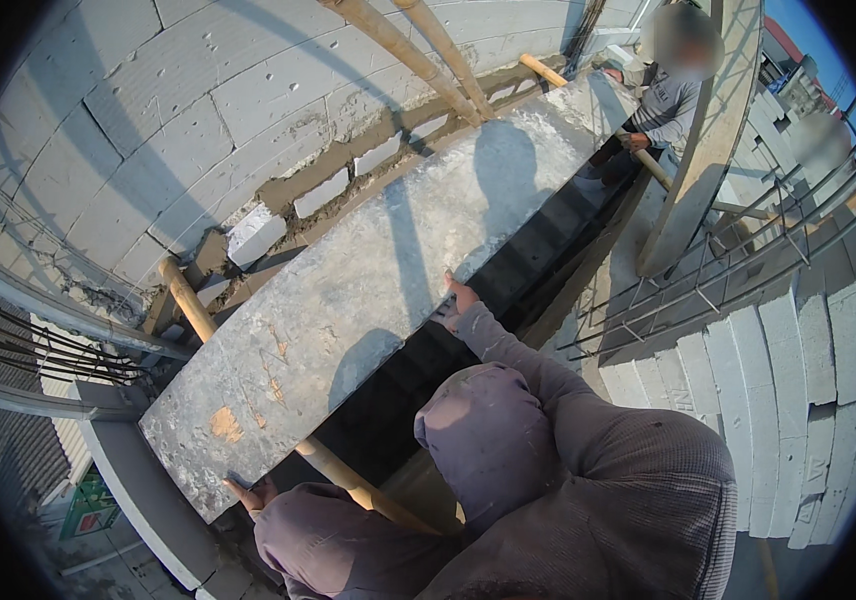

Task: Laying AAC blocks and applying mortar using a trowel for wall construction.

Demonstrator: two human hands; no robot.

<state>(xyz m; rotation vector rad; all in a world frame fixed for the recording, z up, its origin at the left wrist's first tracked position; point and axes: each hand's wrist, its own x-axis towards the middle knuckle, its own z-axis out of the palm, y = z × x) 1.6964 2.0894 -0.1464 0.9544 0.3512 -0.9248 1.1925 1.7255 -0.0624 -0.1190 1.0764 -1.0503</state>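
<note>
A long, grey, cement-stained board [348, 260] runs from the lower left to the upper right, lying across bamboo poles. My left hand [253, 493] grips its near edge close to the lower left corner, with a finger along the top face. Farther up the same edge, my right hand [461, 297] holds the board, thumb side on top and the other fingers mostly hidden beneath. Another person [663, 105] crouches at the far end with their hands near the board and a bamboo pole. Shadows fall across the board's surface.
A light block wall [188, 110] with mortar along its base rises behind the board. Bamboo poles [188, 297] cross below, and others lean against the wall. Steel rebar [708, 285] juts out at right above stacked grey blocks [758, 400]. A dark gap opens between me and the board.
</note>
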